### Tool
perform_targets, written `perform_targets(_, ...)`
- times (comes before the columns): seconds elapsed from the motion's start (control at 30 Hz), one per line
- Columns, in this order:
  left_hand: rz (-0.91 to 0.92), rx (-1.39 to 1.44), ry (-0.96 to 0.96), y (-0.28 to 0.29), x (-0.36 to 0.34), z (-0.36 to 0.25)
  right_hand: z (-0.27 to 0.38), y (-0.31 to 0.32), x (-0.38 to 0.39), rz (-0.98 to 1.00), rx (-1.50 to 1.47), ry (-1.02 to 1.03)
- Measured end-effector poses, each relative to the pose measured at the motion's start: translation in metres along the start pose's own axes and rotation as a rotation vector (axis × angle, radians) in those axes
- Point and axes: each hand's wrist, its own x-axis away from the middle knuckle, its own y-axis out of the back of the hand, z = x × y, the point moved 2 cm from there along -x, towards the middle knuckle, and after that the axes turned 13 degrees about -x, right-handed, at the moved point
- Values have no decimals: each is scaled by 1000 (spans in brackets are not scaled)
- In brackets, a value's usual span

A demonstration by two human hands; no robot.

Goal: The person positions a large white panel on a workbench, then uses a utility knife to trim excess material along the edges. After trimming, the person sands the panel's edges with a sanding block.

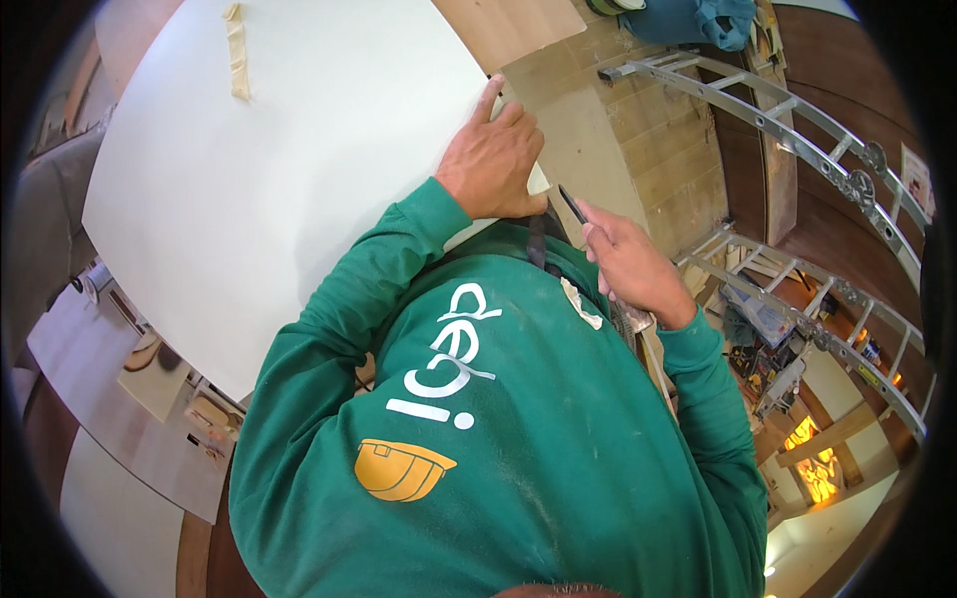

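Observation:
A large white panel spreads out in front of me and to the left. My left hand rests on its right edge, fingers spread, the index finger reaching along the edge and the thumb pointing back toward me. A small dark bit shows by that index fingertip. Close to my body, my right hand is closed around a slim dark pointed tool, whose tip is near the panel's corner but apart from it. Its exact kind does not show, since the fingers cover most of it.
A strip of masking tape is stuck on the panel. To the right lie an aluminium ladder and a second ladder section. Wood-look tiles cover the floor, with a blue bag at the far end.

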Motion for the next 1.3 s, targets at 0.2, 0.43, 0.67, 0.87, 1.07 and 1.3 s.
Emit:
perform_targets(0.2,21,19,-8,3,0,2,19,-10,7,-14,52,67)
perform_targets(0.43,-11,59,-10,2,0,5,26,-14,8,-54,103,63)
perform_targets(0.67,-34,27,-11,1,0,9,29,-13,3,-21,81,30)
perform_targets(0.87,-8,49,-13,2,1,12,30,-16,-2,-29,157,58)
perform_targets(1.07,10,59,-10,2,2,12,41,-22,-2,-27,149,37)
perform_targets(1.3,-5,37,-1,1,0,15,37,-18,-20,-19,238,136)
